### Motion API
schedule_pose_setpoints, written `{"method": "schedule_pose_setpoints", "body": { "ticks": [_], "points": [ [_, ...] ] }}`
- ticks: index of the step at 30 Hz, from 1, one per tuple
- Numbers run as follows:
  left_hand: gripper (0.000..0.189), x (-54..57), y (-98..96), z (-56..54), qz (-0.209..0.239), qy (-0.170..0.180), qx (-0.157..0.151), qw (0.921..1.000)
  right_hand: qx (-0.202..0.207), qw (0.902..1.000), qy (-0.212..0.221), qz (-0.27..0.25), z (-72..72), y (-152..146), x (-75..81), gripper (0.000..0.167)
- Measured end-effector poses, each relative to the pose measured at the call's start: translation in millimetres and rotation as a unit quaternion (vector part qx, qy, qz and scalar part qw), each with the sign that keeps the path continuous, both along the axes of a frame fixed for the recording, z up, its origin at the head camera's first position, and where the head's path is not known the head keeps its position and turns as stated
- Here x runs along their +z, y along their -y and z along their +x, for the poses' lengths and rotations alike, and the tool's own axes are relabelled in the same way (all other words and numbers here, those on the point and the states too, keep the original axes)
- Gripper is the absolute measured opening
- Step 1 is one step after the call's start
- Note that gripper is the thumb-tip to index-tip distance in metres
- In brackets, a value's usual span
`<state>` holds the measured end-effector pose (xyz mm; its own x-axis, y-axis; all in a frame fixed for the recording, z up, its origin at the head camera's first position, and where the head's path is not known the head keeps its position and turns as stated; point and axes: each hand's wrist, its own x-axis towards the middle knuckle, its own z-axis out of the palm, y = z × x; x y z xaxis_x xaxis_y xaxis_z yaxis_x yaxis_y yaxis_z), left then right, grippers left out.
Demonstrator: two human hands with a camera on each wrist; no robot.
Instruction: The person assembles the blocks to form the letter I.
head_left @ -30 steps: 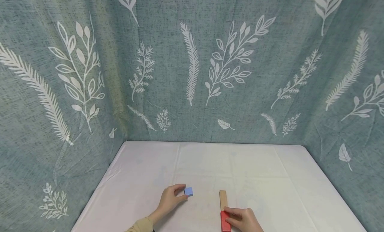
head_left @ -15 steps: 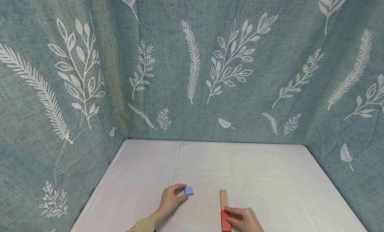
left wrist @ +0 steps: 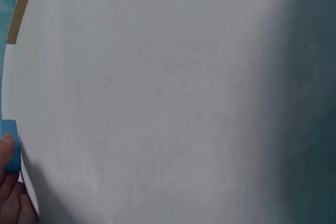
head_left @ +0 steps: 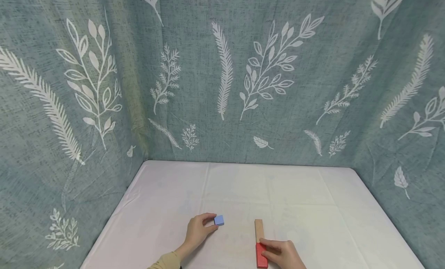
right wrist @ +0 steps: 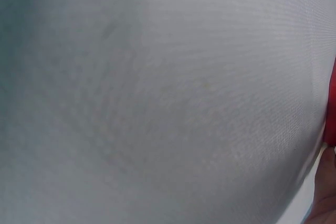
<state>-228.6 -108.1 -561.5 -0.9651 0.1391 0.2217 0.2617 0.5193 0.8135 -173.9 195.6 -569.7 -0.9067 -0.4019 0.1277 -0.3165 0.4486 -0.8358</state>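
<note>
A small blue block (head_left: 219,220) is pinched between the thumb and fingers of my left hand (head_left: 197,231), left of the table's middle. To the right, my right hand (head_left: 283,253) grips a longer red block (head_left: 261,257) from its right side, thumb and index finger on it. A plain wooden block (head_left: 259,230) lines up end to end with the red one, at its far end. In the left wrist view the blue block (left wrist: 9,142) shows at the left edge with a fingertip over it. Only a strip of the red block (right wrist: 332,111) appears in the right wrist view.
A white cloth (head_left: 278,184) covers the table, whose far edge meets a green curtain (head_left: 201,87) with white leaf prints. The curtain also closes off the left and right sides. A gap of bare cloth separates the blue block from the wooden one.
</note>
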Motion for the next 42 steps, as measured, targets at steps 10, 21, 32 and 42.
{"method": "schedule_pose_setpoints", "body": {
  "ticks": [10,21,32,42],
  "points": [
    [0.033,-1.0,-3.4,0.7,-0.006,-0.002,0.026,0.9996,-0.007,0.9999,0.000,0.011,-0.4,1.5,1.2,0.040],
    [0.033,0.1,-5.4,1.9,-0.004,0.012,0.038,0.9992,-0.003,0.9999,-0.007,0.007,-0.9,2.7,2.6,0.040],
    [0.034,1.5,-2.8,-1.4,0.025,0.035,0.019,0.9989,-0.001,1.0000,0.000,-0.004,-1.3,2.5,3.3,0.041],
    [0.033,4.0,-2.6,-3.3,0.042,0.055,0.007,0.9975,0.002,0.9999,-0.009,-0.007,-1.3,2.3,3.6,0.041]
  ]
}}
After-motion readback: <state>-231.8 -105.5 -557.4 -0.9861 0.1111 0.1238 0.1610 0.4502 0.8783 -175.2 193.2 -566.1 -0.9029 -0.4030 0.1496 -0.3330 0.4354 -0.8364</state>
